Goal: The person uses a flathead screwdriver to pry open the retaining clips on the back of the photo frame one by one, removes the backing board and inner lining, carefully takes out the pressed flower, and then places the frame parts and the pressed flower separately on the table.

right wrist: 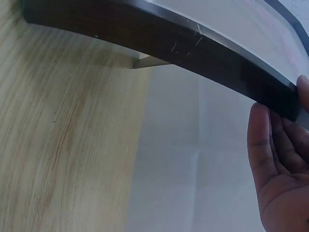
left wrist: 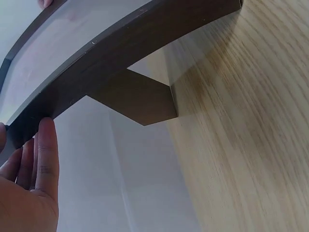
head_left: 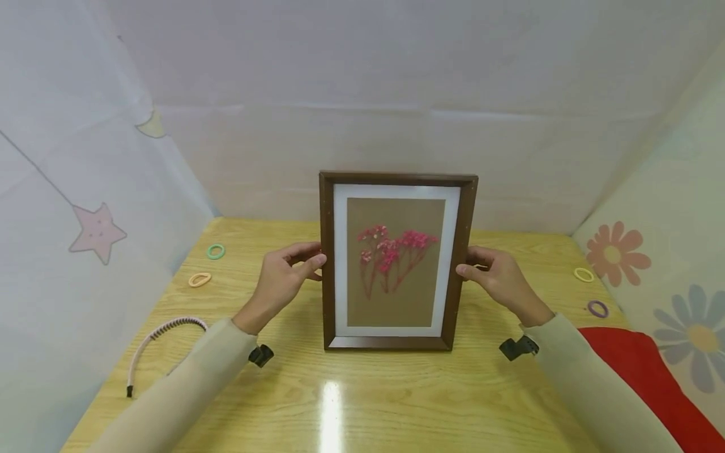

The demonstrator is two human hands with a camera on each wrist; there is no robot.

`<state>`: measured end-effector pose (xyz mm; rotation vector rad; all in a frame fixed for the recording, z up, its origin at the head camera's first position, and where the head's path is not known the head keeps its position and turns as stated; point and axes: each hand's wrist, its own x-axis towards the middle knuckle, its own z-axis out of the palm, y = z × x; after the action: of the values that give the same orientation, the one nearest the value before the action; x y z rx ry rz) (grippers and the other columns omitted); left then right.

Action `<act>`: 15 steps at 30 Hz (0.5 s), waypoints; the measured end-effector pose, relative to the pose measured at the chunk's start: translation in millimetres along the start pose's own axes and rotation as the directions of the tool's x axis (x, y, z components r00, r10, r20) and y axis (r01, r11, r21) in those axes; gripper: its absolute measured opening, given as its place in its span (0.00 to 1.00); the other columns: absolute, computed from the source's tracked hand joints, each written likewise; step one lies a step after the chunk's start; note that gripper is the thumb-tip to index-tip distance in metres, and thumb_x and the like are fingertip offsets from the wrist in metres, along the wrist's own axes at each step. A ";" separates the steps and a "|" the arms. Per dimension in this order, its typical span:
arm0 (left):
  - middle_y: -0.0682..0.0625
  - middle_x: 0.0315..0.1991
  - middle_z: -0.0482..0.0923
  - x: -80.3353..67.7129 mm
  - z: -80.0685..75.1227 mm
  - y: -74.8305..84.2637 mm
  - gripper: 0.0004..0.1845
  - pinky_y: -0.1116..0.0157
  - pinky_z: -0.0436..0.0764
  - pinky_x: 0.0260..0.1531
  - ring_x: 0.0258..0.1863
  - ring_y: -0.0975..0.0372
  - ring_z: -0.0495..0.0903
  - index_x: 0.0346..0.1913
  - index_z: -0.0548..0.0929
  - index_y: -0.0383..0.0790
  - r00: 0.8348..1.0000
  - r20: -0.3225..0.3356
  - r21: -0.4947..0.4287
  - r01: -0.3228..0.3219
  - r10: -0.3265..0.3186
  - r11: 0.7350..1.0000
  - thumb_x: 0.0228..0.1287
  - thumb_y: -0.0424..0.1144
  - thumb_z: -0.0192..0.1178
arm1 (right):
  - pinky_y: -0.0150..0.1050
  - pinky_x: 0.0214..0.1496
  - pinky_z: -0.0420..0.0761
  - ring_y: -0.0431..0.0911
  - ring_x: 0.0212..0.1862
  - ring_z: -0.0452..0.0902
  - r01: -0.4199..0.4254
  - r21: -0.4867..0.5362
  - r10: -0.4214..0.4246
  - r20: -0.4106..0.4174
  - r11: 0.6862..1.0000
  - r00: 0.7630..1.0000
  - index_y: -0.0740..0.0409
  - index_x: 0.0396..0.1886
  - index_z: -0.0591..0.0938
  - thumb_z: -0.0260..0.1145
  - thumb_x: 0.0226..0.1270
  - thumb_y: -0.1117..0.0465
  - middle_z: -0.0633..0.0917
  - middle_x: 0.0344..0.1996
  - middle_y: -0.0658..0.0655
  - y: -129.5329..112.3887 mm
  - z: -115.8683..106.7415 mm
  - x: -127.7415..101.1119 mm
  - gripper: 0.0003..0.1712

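Observation:
A brown picture frame (head_left: 387,343) with a white mat and pink dried flowers (head_left: 391,248) stands upright on the wooden table, leaning slightly back. My left hand (head_left: 290,272) grips its left side, thumb on the front and fingers behind. On the opposite side my right hand (head_left: 494,275) holds the frame the same way, at about the same height. In the left wrist view the back stand (left wrist: 137,96) is folded out and reaches down to the tabletop. Part of that stand (right wrist: 152,62) also shows under the frame in the right wrist view.
Left on the table (head_left: 385,402) lie a green hair tie (head_left: 216,251), an orange hair tie (head_left: 199,280) and a pink headband (head_left: 148,340). To the right are a yellow hair tie (head_left: 584,275), a purple hair tie (head_left: 597,309) and red cloth (head_left: 640,365). Pale sheets hang around the table.

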<state>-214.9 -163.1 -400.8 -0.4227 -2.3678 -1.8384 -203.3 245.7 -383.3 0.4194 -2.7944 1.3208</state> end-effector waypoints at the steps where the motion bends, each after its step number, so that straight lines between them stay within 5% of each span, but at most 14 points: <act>1: 0.37 0.58 0.83 1.6 0.9 0.8 0.22 0.63 0.92 0.38 0.31 0.62 0.90 0.60 0.82 0.32 1.000 -0.003 0.015 -0.005 0.005 1.000 0.69 0.42 0.67 | 0.61 0.63 0.83 0.64 0.59 0.82 0.002 -0.002 -0.002 -0.010 1.000 1.000 0.71 0.63 0.77 0.66 0.74 0.55 0.81 0.60 0.72 0.0 -0.2 0.8 0.27; 11: 0.37 0.56 0.84 24.2 12.7 -1.3 0.23 0.61 0.92 0.38 0.38 0.49 0.91 0.60 0.82 0.32 0.999 -0.043 0.037 -0.029 0.031 0.999 0.69 0.44 0.66 | 0.62 0.63 0.82 0.65 0.64 0.78 -0.012 -0.035 0.009 -0.080 0.999 0.997 0.72 0.64 0.77 0.66 0.74 0.54 0.83 0.59 0.72 6.7 -3.4 16.5 0.30; 15: 0.37 0.56 0.84 36.6 15.2 -3.2 0.24 0.60 0.92 0.39 0.43 0.48 0.90 0.62 0.81 0.32 0.999 -0.046 0.039 -0.013 0.015 0.999 0.70 0.45 0.65 | 0.59 0.59 0.85 0.63 0.56 0.84 0.018 -0.067 -0.025 -0.107 0.998 0.994 0.70 0.61 0.80 0.66 0.74 0.54 0.86 0.54 0.71 12.0 -3.8 27.3 0.26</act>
<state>-249.6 -143.7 -398.2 -0.3877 -2.3597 -1.7733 -232.9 249.6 -386.2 0.3629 -2.7286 1.2047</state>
